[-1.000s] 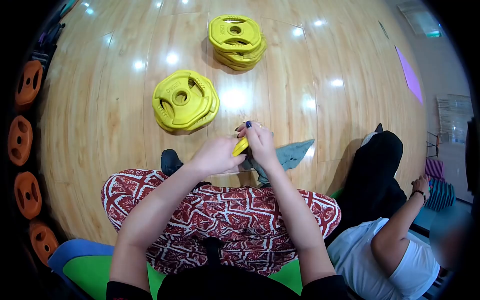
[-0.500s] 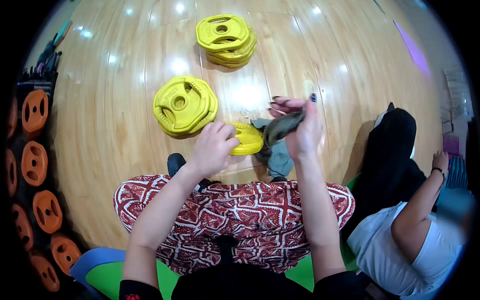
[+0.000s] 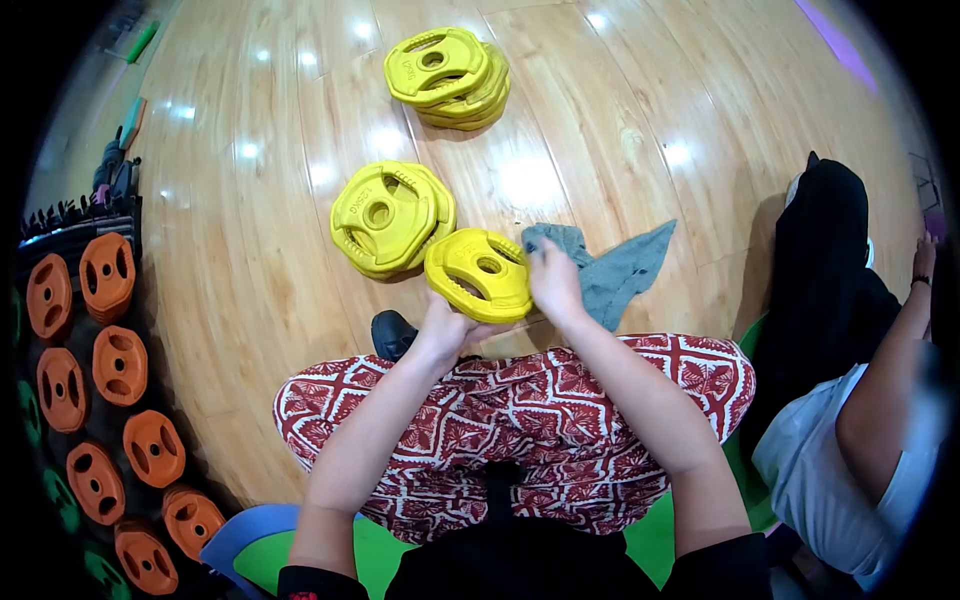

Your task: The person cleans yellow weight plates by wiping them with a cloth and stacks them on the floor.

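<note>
Yellow weight plate (image 3: 478,274) looks rigid and heavy; its rim and cut-out grips offer holds. Left hand (image 3: 448,328) grips its near edge from below, while right hand (image 3: 553,283) presses a soft grey cloth (image 3: 610,270) against it.

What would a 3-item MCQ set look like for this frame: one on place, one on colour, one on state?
1. Where does the grey cloth lie?
A. on the floor beside the held plate
B. on the orange plates
C. on the far stack

2. What colour is the held weight plate?
A. orange
B. yellow
C. black

3. How is that plate held?
A. lying untouched
B. left hand beneath it, right hand at its edge
C. on the near stack

Key: 1 A, cloth spreads on wood right of the plate; 2 B, it matches the yellow stacks; 3 B, both hands touch it.
</note>
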### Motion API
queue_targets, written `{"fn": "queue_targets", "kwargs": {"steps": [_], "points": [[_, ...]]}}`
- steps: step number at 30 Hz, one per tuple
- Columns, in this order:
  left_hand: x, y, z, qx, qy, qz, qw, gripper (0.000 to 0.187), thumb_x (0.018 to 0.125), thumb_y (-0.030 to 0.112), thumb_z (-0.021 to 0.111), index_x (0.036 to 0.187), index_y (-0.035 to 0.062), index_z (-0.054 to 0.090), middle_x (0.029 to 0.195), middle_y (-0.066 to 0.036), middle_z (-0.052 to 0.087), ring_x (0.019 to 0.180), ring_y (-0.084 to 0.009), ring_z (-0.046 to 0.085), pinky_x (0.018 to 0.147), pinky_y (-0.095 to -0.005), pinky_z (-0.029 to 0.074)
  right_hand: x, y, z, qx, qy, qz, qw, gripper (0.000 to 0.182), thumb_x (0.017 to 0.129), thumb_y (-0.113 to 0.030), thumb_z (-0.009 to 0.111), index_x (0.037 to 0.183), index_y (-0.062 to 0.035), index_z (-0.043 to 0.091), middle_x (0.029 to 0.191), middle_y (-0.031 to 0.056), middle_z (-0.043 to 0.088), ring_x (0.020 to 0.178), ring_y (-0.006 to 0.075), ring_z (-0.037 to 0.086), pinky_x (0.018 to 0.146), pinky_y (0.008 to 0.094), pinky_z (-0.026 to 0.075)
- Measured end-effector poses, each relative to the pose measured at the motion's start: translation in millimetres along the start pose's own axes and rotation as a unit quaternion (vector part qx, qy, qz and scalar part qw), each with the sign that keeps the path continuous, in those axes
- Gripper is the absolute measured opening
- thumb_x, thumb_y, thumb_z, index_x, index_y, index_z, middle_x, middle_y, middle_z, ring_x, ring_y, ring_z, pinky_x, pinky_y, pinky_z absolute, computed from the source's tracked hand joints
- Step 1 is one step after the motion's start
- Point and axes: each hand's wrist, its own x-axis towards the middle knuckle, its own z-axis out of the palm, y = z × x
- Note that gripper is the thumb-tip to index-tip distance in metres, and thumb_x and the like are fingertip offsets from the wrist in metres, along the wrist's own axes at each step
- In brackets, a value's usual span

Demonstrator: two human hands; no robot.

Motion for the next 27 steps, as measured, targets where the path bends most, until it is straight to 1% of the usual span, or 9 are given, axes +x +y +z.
{"fn": "queue_targets", "kwargs": {"steps": [3,6,10,13,16,20,24,26,27], "points": [[-1,8,-18,-0.244,-0.132,-0.114,0.954,0.046,0.078,0.008,0.049,0.121,0.0032,0.035,0.119,-0.015,0.045,0.110,-0.0295,0.045,0.090,-0.0459,0.040,28,6,-9,0.192,0.135,0.058,0.970,0.026,0.087,-0.020,0.043,0.088,0.0034,0.054,0.084,0.0198,0.061,0.079,0.0297,0.059,0.070,0.0374,0.044],[-3,6,-10,-0.170,-0.093,-0.129,0.973,0.036,0.086,0.016,0.043,0.120,0.0071,0.036,0.120,-0.013,0.045,0.108,-0.0273,0.048,0.086,-0.0439,0.044,28,-20,-32,0.416,0.098,-0.015,0.904,0.030,0.091,-0.022,0.040,0.090,0.0027,0.056,0.083,0.0070,0.060,0.076,0.0092,0.054,0.067,0.0251,0.044],[-1,5,-5,-0.042,-0.008,-0.105,0.994,0.034,0.086,0.012,0.045,0.118,0.0065,0.035,0.112,-0.011,0.049,0.096,-0.0222,0.055,0.074,-0.0348,0.051,-10,-68,-29,0.513,-0.050,-0.143,0.845,0.034,0.093,-0.020,0.036,0.117,0.0030,0.042,0.107,0.0134,0.056,0.098,0.0175,0.053,0.087,0.0283,0.041],[-1,4,-7,0.033,0.003,-0.092,0.995,0.035,0.081,0.002,0.047,0.115,0.0040,0.038,0.104,-0.011,0.053,0.082,-0.0186,0.060,0.063,-0.0293,0.053,-16,-70,-12,0.428,-0.192,-0.272,0.840,0.038,0.092,-0.018,0.036,0.127,-0.0027,0.034,0.128,0.0132,0.040,0.119,0.0217,0.038,0.099,0.0343,0.027],[10,5,-6,0.081,0.001,-0.144,0.986,0.040,0.077,-0.002,0.046,0.116,0.0037,0.037,0.104,-0.012,0.052,0.080,-0.0215,0.060,0.064,-0.0325,0.053,-15,-40,9,-0.093,-0.153,-0.331,0.926,0.046,0.089,-0.030,0.035,0.132,-0.0153,0.029,0.139,0.0088,0.025,0.128,0.0290,0.020,0.103,0.0416,0.016],[8,8,-5,0.048,-0.004,-0.161,0.986,0.049,0.077,-0.001,0.045,0.123,0.0085,0.032,0.113,-0.012,0.050,0.089,-0.0250,0.059,0.073,-0.0385,0.051,3,-18,13,-0.117,-0.156,-0.258,0.946,0.049,0.087,-0.025,0.035,0.133,-0.0122,0.026,0.140,0.0098,0.022,0.127,0.0295,0.022,0.102,0.0420,0.020],[10,14,-3,0.040,-0.010,-0.157,0.987,0.055,0.076,-0.002,0.045,0.127,0.0101,0.028,0.115,-0.010,0.050,0.095,-0.0270,0.057,0.077,-0.0437,0.049,30,17,11,-0.107,-0.023,-0.220,0.969,0.041,0.086,-0.025,0.034,0.122,-0.0065,0.040,0.123,0.0174,0.043,0.114,0.0295,0.042,0.092,0.0400,0.035],[13,14,-5,0.031,-0.012,-0.158,0.987,0.053,0.076,-0.002,0.044,0.125,0.0090,0.028,0.114,-0.011,0.050,0.093,-0.0269,0.058,0.076,-0.0423,0.050,34,0,-6,0.078,-0.022,-0.015,0.997,0.033,0.086,-0.025,0.034,0.103,0.0001,0.048,0.094,0.0242,0.055,0.092,0.0351,0.054,0.079,0.0421,0.040],[14,13,-6,0.020,-0.009,-0.158,0.987,0.051,0.076,-0.003,0.043,0.124,0.0080,0.028,0.114,-0.012,0.051,0.091,-0.0268,0.059,0.075,-0.0409,0.051,29,-10,-6,0.239,0.050,-0.059,0.968,0.029,0.087,-0.024,0.035,0.090,0.0021,0.047,0.073,0.0265,0.053,0.075,0.0393,0.054,0.070,0.0454,0.039]]}}
